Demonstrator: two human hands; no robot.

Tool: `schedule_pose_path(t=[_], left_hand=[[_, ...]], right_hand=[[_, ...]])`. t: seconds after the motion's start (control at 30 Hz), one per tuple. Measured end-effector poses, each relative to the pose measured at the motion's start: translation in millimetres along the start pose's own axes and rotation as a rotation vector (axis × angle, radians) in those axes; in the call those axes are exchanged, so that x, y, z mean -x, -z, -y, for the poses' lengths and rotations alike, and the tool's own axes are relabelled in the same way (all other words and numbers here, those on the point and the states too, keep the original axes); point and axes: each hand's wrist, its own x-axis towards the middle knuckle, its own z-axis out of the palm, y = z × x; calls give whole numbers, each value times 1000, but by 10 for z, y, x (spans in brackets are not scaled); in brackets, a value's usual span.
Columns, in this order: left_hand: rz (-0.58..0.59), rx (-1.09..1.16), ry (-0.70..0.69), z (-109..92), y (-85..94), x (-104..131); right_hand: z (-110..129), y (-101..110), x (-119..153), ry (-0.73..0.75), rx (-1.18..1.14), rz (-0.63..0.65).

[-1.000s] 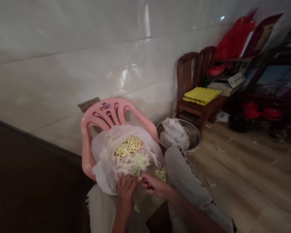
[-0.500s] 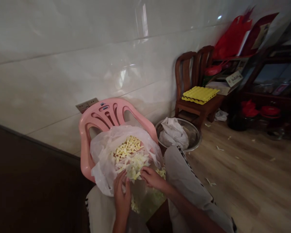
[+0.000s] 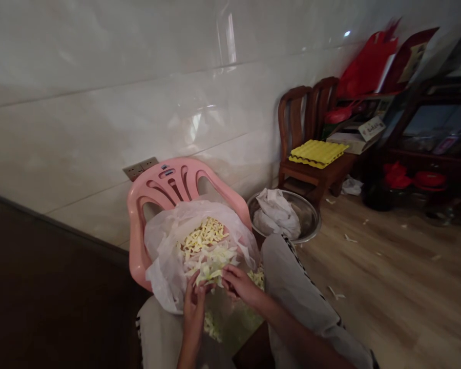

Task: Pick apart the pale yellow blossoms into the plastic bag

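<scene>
My left hand (image 3: 194, 299) and my right hand (image 3: 241, 286) are close together at the near edge of a white plastic bag (image 3: 161, 279). Between their fingertips is a pale green-white, flower-like plant piece (image 3: 210, 275); the fingers of both are curled and pinched at it, the right ones partly hidden. Inside the spread bag lie small cut yellowish bits (image 3: 203, 236) toward the back, with whiter, petal-like pieces (image 3: 218, 254) in front. The bag rests on the seat of a pink plastic chair (image 3: 138, 256). Below my hands, more pale pieces (image 3: 212, 327) lie between my knees.
To the right, a metal basin (image 3: 311, 225) holds a crumpled whitish bag (image 3: 274, 212). Behind it stands a wooden chair (image 3: 290, 120) with yellow egg trays (image 3: 318, 152). Scraps (image 3: 335, 293) litter the wooden floor. A tiled wall (image 3: 100, 128) with a socket (image 3: 140, 168) rises behind the pink chair.
My hands have shifted slightly, the left one tilting inward toward the right. The plant piece between them now sits lower and flatter. The view has tipped a little.
</scene>
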Motion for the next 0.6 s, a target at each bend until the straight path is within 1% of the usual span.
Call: schedule_pose_path(t=[0.07, 0.17, 0.2, 0.3, 0.37, 0.43, 0.53, 0.6], left_hand=[[-2, 10, -19, -15, -1, 11], [-3, -69, -26, -36, -15, 25], [-18, -98, -15, -40, -19, 26], [-113, -124, 28, -39, -8, 14], [-158, -131, 22, -42, 12, 0], [-134, -172, 6, -59, 29, -10], [-51, -238, -5, -97, 37, -11], [-9, -268, -14, -112, 40, -8]], right_hand=[[-5, -22, 9, -1, -1, -9], [-46, -64, 17, 4, -4, -14], [-69, -78, 17, 7, 10, -13], [-152, -121, 18, 17, 109, 10], [-193, -148, 32, 41, 197, 38], [-202, -170, 60, 91, 300, 60], [-165, -182, 110, 170, 454, 80], [-131, -173, 128, 189, 532, 99]])
